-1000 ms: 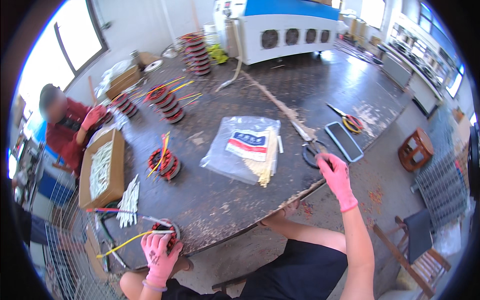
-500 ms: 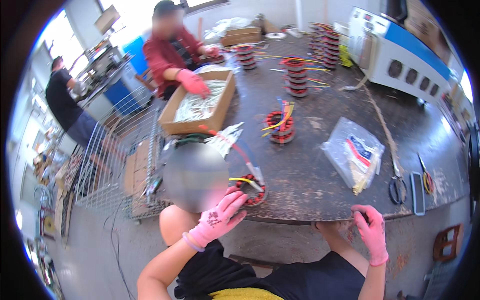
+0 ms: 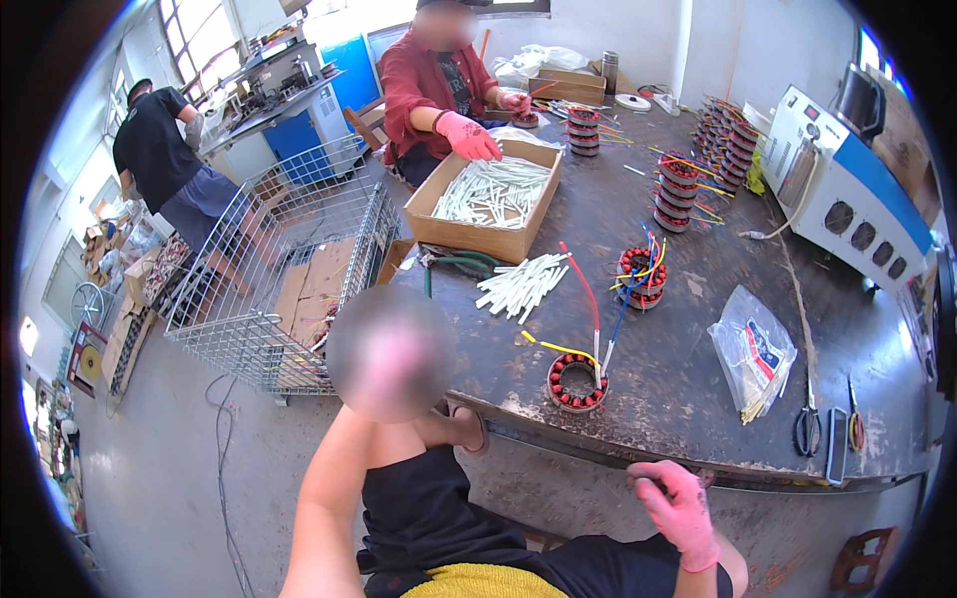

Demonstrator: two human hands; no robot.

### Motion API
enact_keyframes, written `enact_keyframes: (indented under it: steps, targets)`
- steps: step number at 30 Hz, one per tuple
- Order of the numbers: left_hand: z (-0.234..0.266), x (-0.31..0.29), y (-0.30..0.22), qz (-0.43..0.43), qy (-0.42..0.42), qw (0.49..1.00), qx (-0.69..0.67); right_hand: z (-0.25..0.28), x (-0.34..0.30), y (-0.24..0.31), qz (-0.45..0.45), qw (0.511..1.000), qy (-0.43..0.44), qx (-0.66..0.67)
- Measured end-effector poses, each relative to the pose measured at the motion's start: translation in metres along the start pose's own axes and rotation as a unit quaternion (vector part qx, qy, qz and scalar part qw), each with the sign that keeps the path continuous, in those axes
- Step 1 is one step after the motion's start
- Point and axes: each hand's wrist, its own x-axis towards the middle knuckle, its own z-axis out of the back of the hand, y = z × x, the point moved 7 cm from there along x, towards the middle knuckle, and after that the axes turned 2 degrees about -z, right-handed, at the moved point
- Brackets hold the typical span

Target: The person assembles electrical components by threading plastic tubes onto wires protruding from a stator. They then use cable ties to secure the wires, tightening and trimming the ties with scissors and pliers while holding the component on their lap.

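Head view: one red-wound stator ring (image 3: 576,405) with three leads (image 3: 590,299), near the tabletop's (image 3: 688,369) front edge.
Right hand (image 3: 682,506) curls near that edge, fingertip contact unclear; left hand (image 3: 397,361) is blurred, its grip impossible to tell. One plastic bag (image 3: 740,349) bears a blue-and-red label (image 3: 766,351).

a wire cage (image 3: 239,351) (holding cardboard (image 3: 311,289)) stands on the grey floor (image 3: 169,448).

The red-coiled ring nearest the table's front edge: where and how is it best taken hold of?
Probably by the outer rim on its near side, coming from the front of the table. The ring sits hole upward, with its near side clear; the red wire, blue wire and yellow wire reach toward the far side.
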Motion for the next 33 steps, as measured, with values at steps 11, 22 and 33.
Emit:
enact_keyframes:
  steps: [11, 22, 33]
  targets:
    - [0.087, -0.027, -0.072, 0.324, -0.141, 0.731, -0.584, -0.109, -0.009, 0.065, 0.236, 0.964, 0.032, -0.118]
    - [0.104, -0.018, -0.203, 0.290, 0.065, 0.482, -0.825, -0.097, -0.025, 0.039, 0.220, 0.968, -0.045, -0.117]
    - [0.112, 0.015, -0.233, 0.133, 0.078, 0.566, -0.810, -0.101, -0.039, -0.029, -0.057, 0.942, 0.045, 0.327]
